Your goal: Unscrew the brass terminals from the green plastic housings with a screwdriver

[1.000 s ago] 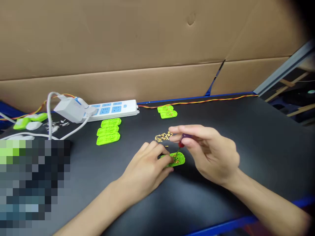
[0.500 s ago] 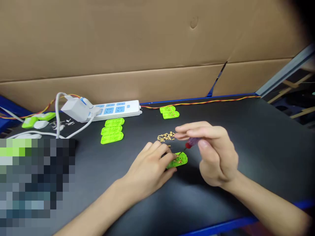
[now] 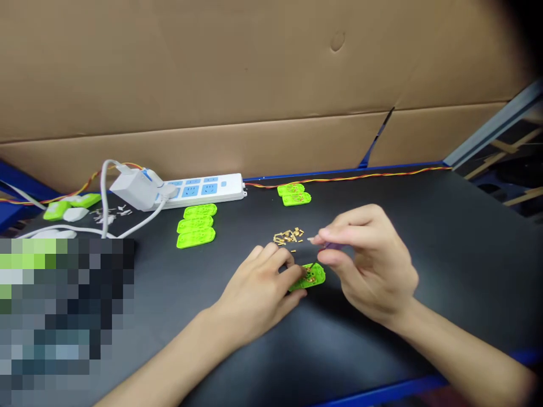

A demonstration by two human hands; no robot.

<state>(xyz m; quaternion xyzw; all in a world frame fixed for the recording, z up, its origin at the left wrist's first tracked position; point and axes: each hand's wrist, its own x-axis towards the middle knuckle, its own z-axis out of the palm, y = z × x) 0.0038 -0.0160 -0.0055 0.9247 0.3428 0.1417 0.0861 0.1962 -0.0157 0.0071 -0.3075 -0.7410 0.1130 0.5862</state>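
Observation:
My left hand [image 3: 263,291] grips a green plastic housing [image 3: 317,275] by its left end, holding it against the black table. Small brass pieces sit inside the housing. My right hand [image 3: 373,260] is closed around the purple handle of a screwdriver [image 3: 335,246], thumb and fingers pinching it. The screwdriver's thin shaft slants down to the left, its tip at the inside of the housing beside my left fingertips. Just beyond lies a loose pile of small brass parts [image 3: 289,235].
Several green housings [image 3: 195,225] lie in a row at left, and two more with brass pieces [image 3: 297,198] lie farther back. A white power strip [image 3: 220,189] with plugged-in adapter and cables stands along the cardboard wall [image 3: 254,85]. Green and white parts [image 3: 72,209] lie at far left.
My right fingers have closed from a loose, extended pose into a pinch on the screwdriver handle. My left hand keeps its hold on the green housing. The view has shifted slightly.

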